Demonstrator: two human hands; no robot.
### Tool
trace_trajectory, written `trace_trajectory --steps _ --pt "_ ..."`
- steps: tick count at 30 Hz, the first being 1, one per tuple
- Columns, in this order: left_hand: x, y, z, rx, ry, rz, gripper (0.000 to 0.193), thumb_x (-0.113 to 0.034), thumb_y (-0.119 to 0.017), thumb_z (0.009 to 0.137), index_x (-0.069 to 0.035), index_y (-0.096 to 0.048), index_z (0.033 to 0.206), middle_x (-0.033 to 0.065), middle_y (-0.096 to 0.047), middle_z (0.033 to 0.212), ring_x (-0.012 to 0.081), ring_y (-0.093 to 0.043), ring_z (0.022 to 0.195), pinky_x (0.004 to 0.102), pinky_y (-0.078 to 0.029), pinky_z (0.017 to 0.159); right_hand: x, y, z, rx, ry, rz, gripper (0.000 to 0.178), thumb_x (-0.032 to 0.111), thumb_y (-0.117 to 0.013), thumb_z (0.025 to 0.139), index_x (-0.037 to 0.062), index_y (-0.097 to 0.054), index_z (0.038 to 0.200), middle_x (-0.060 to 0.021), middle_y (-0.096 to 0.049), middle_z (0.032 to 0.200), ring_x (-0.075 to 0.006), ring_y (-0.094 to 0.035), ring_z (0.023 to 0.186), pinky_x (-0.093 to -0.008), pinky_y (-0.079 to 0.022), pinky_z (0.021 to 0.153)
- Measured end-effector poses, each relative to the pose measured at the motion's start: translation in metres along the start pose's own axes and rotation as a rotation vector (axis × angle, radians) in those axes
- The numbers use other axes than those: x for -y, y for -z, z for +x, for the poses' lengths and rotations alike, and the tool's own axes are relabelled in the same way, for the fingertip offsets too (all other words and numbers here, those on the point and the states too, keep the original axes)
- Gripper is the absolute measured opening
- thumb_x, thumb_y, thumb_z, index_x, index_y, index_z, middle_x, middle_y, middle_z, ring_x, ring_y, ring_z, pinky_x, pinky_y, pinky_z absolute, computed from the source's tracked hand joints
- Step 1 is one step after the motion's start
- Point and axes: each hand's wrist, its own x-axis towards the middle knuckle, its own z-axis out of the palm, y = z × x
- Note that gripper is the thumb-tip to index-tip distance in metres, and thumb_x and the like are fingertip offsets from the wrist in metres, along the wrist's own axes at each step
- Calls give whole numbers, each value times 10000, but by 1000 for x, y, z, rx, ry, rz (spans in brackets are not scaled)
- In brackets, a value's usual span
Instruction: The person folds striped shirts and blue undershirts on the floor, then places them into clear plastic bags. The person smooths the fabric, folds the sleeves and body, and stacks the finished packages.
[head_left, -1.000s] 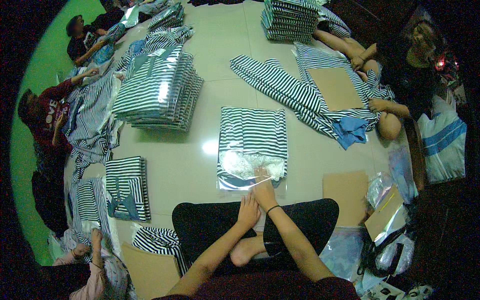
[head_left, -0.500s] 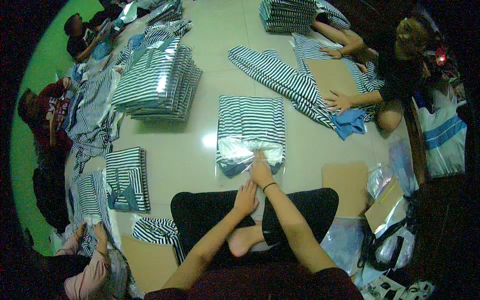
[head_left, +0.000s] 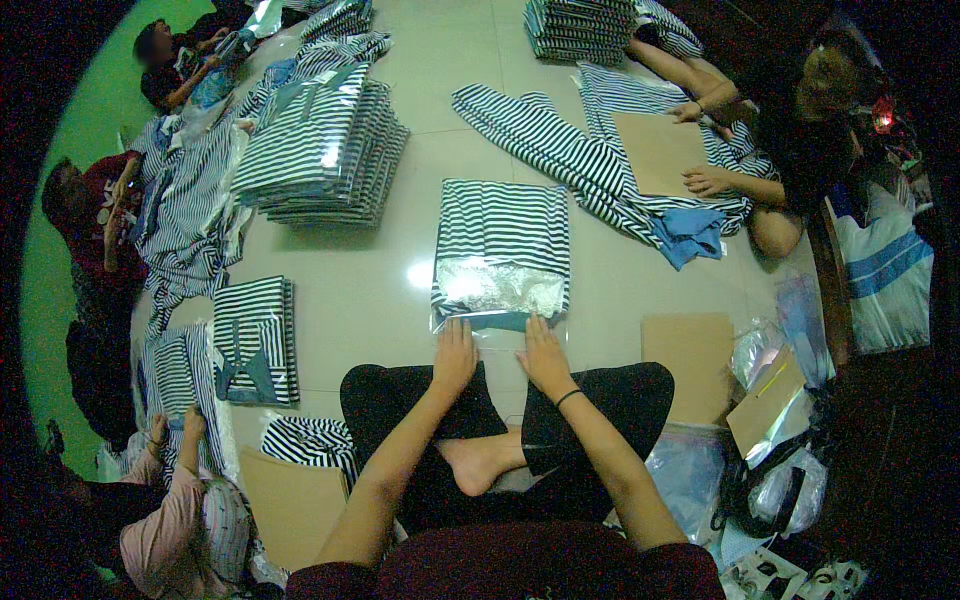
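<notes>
A folded black-and-white striped garment (head_left: 505,225) lies in a clear plastic bag on the floor in front of me. A whitish, crinkled patch (head_left: 500,288) and a dark blue-grey strip show near its close end. My left hand (head_left: 456,355) rests at the bag's near left corner, fingers stretched forward onto its edge. At the near right corner, my right hand (head_left: 543,357) lies likewise, with fingers extended and a dark band on the wrist. Both hands are flat and apart from each other, touching the bag's near edge.
A tall stack of bagged striped garments (head_left: 310,150) stands at the far left, a smaller folded pile (head_left: 255,340) nearer. To the right lie cardboard sheets (head_left: 687,365) and plastic bags (head_left: 687,475). Across from me, a co-worker's hand (head_left: 708,181) touches cardboard on striped cloth.
My hands have moved apart from the bag's middle to its two near corners. The bag's near end now looks straighter and flatter. The co-worker's hands have shifted on the cardboard.
</notes>
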Motion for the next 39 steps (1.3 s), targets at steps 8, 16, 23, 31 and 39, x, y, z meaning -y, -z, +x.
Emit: trace_trajectory --steps 8,16,23,31,39 --pt "8 9 -2 -31 -31 -85 576 -265 -509 729 66 -324 1163 209 -392 1141 314 -330 1104 397 -255 936 -4 4 4 102 -59 -45 558 215 -540 714 -86 -349 1143 -210 -339 1211 -312 -312 1134 -370 -256 944" --pt "14 31 -28 -231 327 -646 210 -162 -488 753 17 -505 861 180 -489 846 318 -471 795 385 -379 715 -14 82 -16 459 -439 116 342 218 -497 752 -31 -468 985 -220 -514 974 -331 -508 906 -398 -421 757" --pt "41 -1 19 -59 769 -1184 348 -317 -542 764 27 -552 713 118 -576 709 187 -512 582 309 -393 544 -60 11 5 -312 -662 500 272 235 -524 754 -33 -557 794 -174 -577 738 -289 -568 684 -375 -446 616" --pt "84 85 70 178 771 -1584 302 -387 -588 718 -107 -522 625 -13 -465 538 104 -400 433 236 -299 396 -62 113 48 -91 -492 1561 160 205 -570 744 46 -576 731 3 -542 638 -90 -498 568 -217 -398 526" --pt "111 277 109 136 516 -1872 243 -296 -654 692 -80 -552 740 -19 -505 648 82 -472 580 193 -440 523 -21 296 83 -96 -184 1828 123 148 -570 764 44 -536 820 -2 -547 704 -68 -486 590 -173 -404 513"
